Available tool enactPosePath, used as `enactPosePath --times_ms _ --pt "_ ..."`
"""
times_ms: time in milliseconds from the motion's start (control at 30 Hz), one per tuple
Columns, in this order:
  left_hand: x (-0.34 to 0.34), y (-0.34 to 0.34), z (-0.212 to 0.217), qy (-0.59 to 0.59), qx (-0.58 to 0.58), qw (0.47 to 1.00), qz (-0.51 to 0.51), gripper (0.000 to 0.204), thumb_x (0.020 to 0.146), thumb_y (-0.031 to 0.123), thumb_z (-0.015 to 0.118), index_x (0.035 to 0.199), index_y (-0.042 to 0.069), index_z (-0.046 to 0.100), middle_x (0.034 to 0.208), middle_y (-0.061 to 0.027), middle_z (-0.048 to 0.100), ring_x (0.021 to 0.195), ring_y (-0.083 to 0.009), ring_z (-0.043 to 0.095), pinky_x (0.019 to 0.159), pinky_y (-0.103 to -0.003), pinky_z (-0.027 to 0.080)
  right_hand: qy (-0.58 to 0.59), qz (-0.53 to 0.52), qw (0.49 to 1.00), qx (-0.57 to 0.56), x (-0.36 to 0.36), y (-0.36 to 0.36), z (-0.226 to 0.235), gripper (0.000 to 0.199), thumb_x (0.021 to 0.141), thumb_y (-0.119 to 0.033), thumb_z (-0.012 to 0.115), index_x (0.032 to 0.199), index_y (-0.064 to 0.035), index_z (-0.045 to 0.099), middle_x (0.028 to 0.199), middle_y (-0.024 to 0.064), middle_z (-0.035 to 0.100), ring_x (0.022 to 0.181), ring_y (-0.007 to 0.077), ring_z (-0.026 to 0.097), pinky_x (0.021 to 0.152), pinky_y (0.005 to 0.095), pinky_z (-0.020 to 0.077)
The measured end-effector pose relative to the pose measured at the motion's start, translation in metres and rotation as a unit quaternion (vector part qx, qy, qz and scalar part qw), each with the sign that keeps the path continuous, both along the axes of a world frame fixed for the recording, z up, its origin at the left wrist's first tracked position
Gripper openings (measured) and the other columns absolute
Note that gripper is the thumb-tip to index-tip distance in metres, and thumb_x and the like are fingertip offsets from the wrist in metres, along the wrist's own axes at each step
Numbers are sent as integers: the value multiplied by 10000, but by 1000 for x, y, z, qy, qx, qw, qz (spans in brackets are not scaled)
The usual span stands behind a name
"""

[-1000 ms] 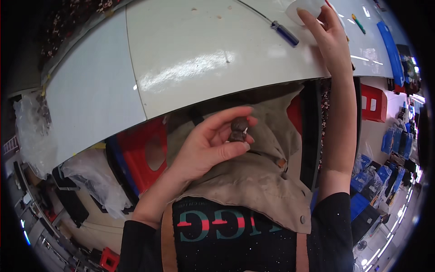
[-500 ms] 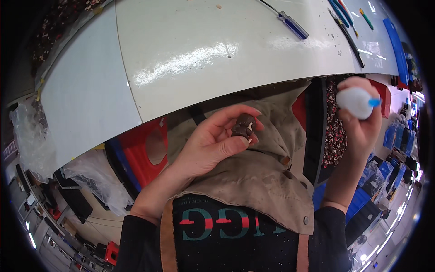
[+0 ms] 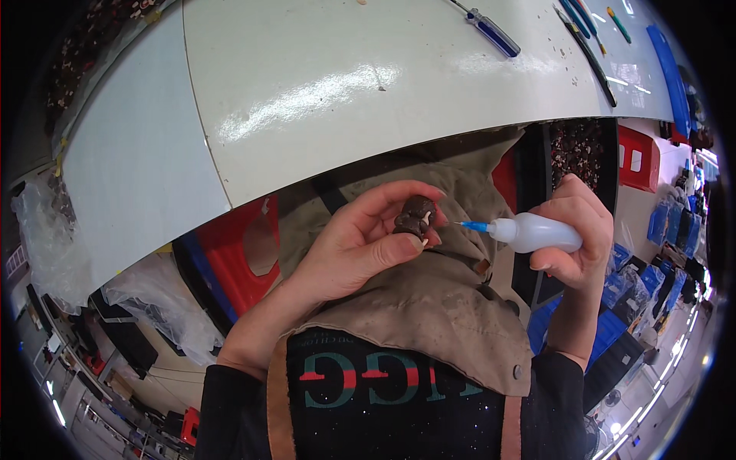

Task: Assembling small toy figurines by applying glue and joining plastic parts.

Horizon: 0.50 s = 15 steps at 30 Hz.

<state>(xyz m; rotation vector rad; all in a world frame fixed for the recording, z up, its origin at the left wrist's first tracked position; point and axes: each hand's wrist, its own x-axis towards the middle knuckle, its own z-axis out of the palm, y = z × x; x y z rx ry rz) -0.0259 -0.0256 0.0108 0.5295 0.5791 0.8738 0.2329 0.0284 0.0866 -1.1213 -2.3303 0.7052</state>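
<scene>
My left hand is closed around a small dark brown figurine with a pale patch, pinched between thumb and fingers above my lap. My right hand grips a white squeeze bottle lying sideways, with a blue needle tip pointing left at the figurine. A short gap separates the needle's end from the figurine. Part of the figurine is hidden by my fingers.
On the white table lie a screwdriver, a black-handled tool and a small green tool. A black bin of small dark and pale pieces stands right. A red stool is left; a khaki apron covers my lap.
My right hand has come left and down from over the bin, turning the bottle so its needle now points at the figurine. My left hand has hardly moved.
</scene>
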Motion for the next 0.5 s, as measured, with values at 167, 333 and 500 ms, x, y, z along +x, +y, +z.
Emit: enactPosePath --times_ms 167,333,500 --pt "0 -2 0 -3 -6 1000 -4 639 826 391 691 1284 11 456 1113 -89 552 959 -157 567 866 -285 454 -7 -5 1000 -13 -4 1 0 526 578 -529 764 744 -46 638 673 47 574 596 197 532 521 290 399" --pt "-1 -2 2 2 -5 1000 -11 637 829 381 691 1289 9 453 1107 -99 557 967 -161 569 873 -285 454 -24 9 1000 -16 -6 4 1 518 577 -522 764 750 -49 644 676 40 579 607 200 536 527 298 408" --pt "-1 -1 2 -5 -6 1000 -13 627 831 362 695 1292 12 453 1109 -115 565 974 -161 574 887 -286 452 -44 10 999 -22 -7 5 2 512 574 -520 760 744 -51 646 677 38 579 615 202 539 534 302 413"
